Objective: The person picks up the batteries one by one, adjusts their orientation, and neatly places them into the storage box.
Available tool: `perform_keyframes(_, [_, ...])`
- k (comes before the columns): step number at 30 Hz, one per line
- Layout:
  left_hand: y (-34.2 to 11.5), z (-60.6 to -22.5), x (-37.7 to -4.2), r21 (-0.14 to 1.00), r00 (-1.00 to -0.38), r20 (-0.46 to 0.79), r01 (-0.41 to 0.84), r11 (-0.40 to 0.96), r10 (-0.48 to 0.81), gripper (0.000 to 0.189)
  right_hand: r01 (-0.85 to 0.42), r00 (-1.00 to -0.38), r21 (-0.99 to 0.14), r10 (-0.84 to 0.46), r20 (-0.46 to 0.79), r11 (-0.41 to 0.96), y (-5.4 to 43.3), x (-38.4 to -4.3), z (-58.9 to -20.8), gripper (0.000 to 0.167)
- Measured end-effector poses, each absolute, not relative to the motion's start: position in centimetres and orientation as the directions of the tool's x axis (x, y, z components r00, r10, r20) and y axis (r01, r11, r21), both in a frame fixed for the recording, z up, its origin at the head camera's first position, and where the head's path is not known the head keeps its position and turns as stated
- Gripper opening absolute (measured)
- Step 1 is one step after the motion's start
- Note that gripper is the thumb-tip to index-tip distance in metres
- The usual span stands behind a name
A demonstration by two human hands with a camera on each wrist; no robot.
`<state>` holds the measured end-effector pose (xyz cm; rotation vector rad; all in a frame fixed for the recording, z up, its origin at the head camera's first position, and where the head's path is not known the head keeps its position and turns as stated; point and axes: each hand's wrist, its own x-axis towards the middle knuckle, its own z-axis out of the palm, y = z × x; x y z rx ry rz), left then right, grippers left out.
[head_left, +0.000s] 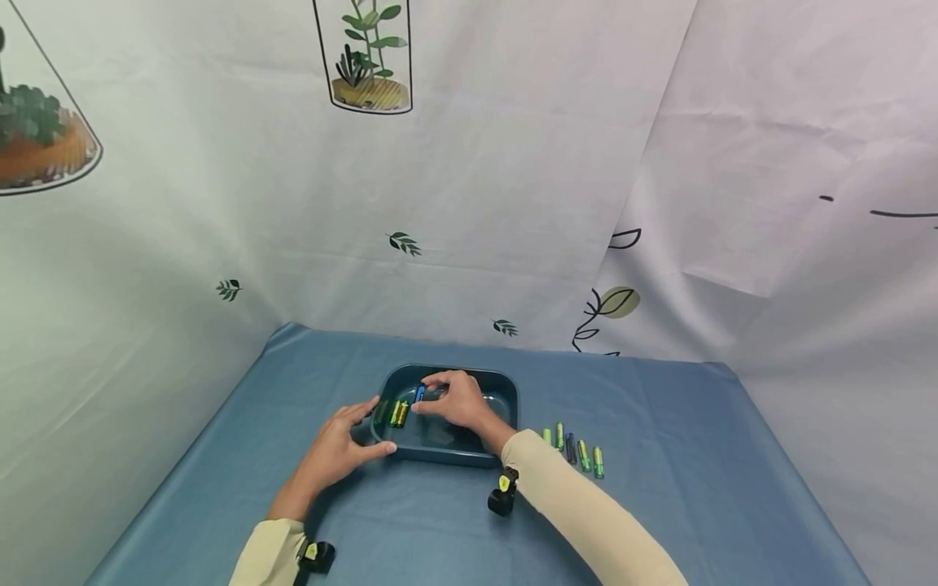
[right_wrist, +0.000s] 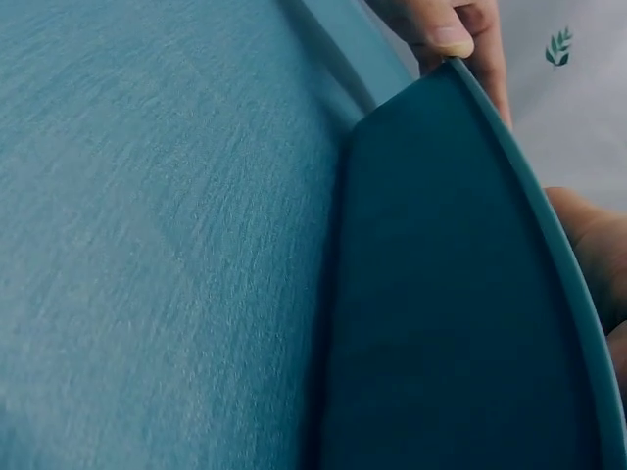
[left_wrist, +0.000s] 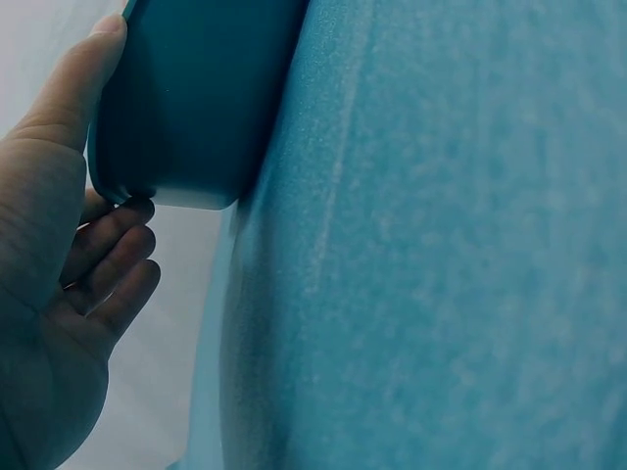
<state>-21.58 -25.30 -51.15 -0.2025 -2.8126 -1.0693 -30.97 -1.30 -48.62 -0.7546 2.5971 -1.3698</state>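
A dark teal tray [head_left: 447, 456] stands on the blue cloth. My left hand [head_left: 339, 450] holds its near left corner, thumb at the front rim and fingers along the left side. In the left wrist view, that thumb [left_wrist: 83, 83] lies on the rim while the other fingers bend by the tray's end. Over the tray's interior, my right hand [head_left: 460, 400] pinches a blue battery [head_left: 420, 393] between thumb and fingers. Two green-and-yellow batteries [head_left: 399, 413] lie side by side at the tray's left. The tray's wall [right_wrist: 441, 284] hides the battery in the right wrist view.
To the right of the tray, several batteries lie in a loose row on the cloth [head_left: 681, 472], among them a green one [head_left: 598, 462] and a dark one [head_left: 571, 448]. The right sleeve [head_left: 579, 496] passes close by them. White printed fabric [head_left: 498, 203] hangs behind the table.
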Motion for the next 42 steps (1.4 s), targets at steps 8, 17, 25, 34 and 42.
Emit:
perform_keyframes(8, [-25.4,-51.1,-21.5,0.652,-0.986,0.145,0.16,0.741,0.085,0.099,-0.34,-0.886,-0.794,-0.455,0.09,0.504,-2.3,-31.0,-49.4,0.045])
perform_keyframes(17, [-25.3,-51.3,-21.5,0.654,-0.982,0.17,0.172,0.737,0.079,0.098,-0.37,-0.878,-0.747,-0.471,0.086,0.553,-3.1,-31.0,-49.5,0.046])
perform_keyframes(25, [-25.2,-51.3,-21.6,0.65,-0.978,0.194,0.189,0.736,0.08,0.095,-0.364,-0.877,-0.715,-0.477,0.048,0.597,-3.5,-31.1,-49.8,0.047])
perform_keyframes(34, [-25.3,-51.2,-21.5,0.653,-0.977,0.195,0.194,0.732,0.085,0.095,-0.408,-0.863,-0.651,-0.502,0.047,0.64,-3.6,-31.2,-50.3,0.05])
perform_keyframes(42, [-25.2,-51.2,-21.4,0.651,-0.978,0.192,0.19,0.735,0.083,0.095,-0.455,-0.849,-0.601,-0.523,0.071,0.658,-3.7,-31.1,-50.4,0.051])
